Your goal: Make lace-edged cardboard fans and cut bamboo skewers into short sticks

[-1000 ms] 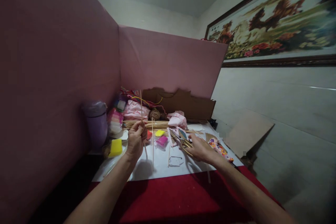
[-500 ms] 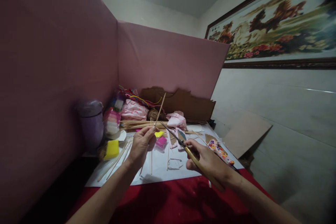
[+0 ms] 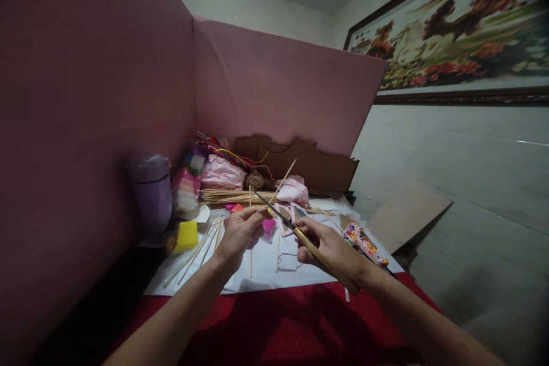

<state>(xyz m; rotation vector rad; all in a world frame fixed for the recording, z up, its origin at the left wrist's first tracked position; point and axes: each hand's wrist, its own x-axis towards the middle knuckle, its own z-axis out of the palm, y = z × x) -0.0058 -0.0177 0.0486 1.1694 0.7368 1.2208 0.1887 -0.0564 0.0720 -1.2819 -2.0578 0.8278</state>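
My left hand (image 3: 243, 234) pinches the lower end of a thin wooden stick (image 3: 283, 182), which slants up to the right. My right hand (image 3: 328, 249) is wrapped round the yellowish handle of a pair of scissors (image 3: 312, 249). Their dark blades point up and left, and the tips cross near the stick just above my left fingers. Whether the blades touch the stick I cannot tell. Below and between my hands, a pink packet (image 3: 269, 230) and several loose sticks lie on the white sheet (image 3: 266, 283).
A lidded purple bin (image 3: 151, 200) stands at the left, by a yellow block (image 3: 186, 236). Behind lie a bundle of sticks (image 3: 231, 197), a twine ball (image 3: 254, 179), pink cloth (image 3: 223, 172) and torn cardboard (image 3: 330, 168). A flower-patterned glue gun-like object (image 3: 364, 245) lies right.
The stick has tilted further to the right in my left hand. My hands have come closer together, and the scissor tips now reach across above my left fingers. The view has shifted slightly.
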